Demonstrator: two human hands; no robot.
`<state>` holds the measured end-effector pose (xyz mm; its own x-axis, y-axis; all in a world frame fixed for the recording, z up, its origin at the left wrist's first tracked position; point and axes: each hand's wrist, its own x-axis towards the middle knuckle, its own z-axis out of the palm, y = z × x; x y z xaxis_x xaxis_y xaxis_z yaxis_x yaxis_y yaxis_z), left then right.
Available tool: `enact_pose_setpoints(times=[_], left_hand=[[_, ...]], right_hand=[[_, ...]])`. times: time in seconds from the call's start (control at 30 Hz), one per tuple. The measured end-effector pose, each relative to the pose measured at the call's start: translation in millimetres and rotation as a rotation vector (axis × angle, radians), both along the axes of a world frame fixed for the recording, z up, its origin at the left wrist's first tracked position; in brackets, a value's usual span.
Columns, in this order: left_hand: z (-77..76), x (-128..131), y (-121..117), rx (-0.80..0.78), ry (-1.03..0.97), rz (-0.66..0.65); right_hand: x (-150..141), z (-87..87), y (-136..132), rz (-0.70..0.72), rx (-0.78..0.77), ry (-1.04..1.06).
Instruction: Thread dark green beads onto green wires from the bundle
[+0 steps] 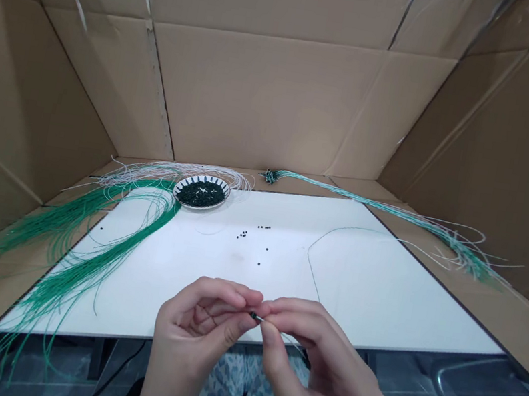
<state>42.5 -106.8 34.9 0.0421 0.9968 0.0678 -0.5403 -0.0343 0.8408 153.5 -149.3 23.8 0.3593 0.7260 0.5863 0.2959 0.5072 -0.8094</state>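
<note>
My left hand [192, 341] and my right hand [317, 369] meet above the front edge of a white board [360, 295]. Between their fingertips is a tiny black bead [255, 316], pinched by my left thumb and forefinger. My right fingers pinch a thin green wire [312, 267] close to the bead, and the wire curves away across the board. Whether the wire passes through the bead is hidden. Several loose black beads [252, 236] lie on the board, out of reach of my fingers.
A round patterned dish [203, 178] heaped with black beads stands at the board's far edge. Bundles of green wire [81, 262] spill over the left side, with white wire [172, 172] behind and a green-and-white bundle [384, 208] at the right. Cardboard walls [262, 89] surround the board.
</note>
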Motion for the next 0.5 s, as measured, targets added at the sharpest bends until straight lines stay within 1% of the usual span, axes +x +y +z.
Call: enact_pose_setpoints(times=[0.17, 0.3, 0.37, 0.5], left_hand=[[-2.3, -4.7, 2.4, 0.118, 0.113, -0.014], [-4.5, -9.3, 5.4, 0.205, 0.218, 0.019], [-6.8, -12.4, 7.9, 0.287, 0.275, 0.015], [-11.2, -18.3, 12.9, 0.475, 0.369, -0.043]], right_hand=[[10.2, 3.6, 0.2, 0.056, -0.019, -0.101], [14.5, 3.4, 2.0, 0.071, -0.033, -0.146], [16.2, 2.1, 2.4, 0.076, -0.044, -0.154], [18.9, -0.4, 2.5, 0.098, -0.084, -0.156]])
